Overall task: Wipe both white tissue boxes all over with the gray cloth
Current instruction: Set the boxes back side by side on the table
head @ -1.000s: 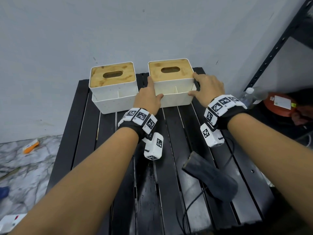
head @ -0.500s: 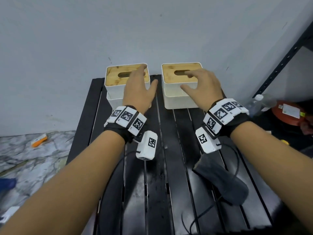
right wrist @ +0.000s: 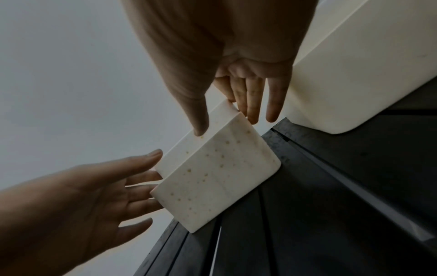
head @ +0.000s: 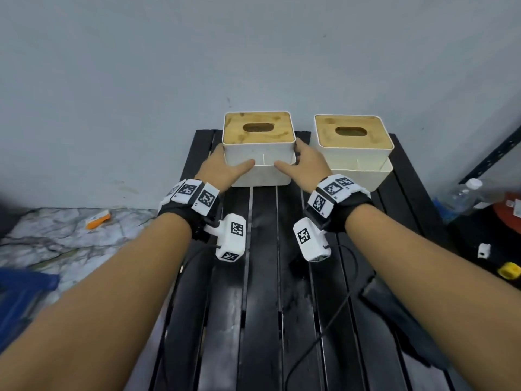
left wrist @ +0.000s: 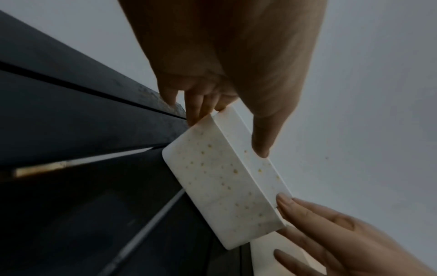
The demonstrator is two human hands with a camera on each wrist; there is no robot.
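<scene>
Half a second ago the hands hovered one over each box, palms above the wooden lids; now both have come to the left tissue box [head: 258,153] and hold it from either side. The left hand [head: 222,169] is against the box's left wall with the thumb laid along the front face, and the right hand [head: 306,165] mirrors it on the right wall, thumb pointing inward across the front. The fingers of both hands lie fairly straight against the box walls rather than curled round them, so the box is pressed between two flat hands. In the left wrist view the spotted white underside of the box [left wrist: 222,188] shows clear of the black slatted table [left wrist: 82,130], tipped up with its far lower edge near the slats; the right wrist view shows the same speckled face [right wrist: 215,181] between the two hands.

The right tissue box [head: 353,153] stands on the table [head: 262,306] just beside the held one, against the gray wall, with nothing touching it. The gray cloth [head: 400,325] lies on the table's near right part, partly under the right forearm, well apart from both hands and both boxes.

On the floor to the left lies a small orange object [head: 98,222], and to the right of the table stands a clear bottle [head: 465,193]
</scene>
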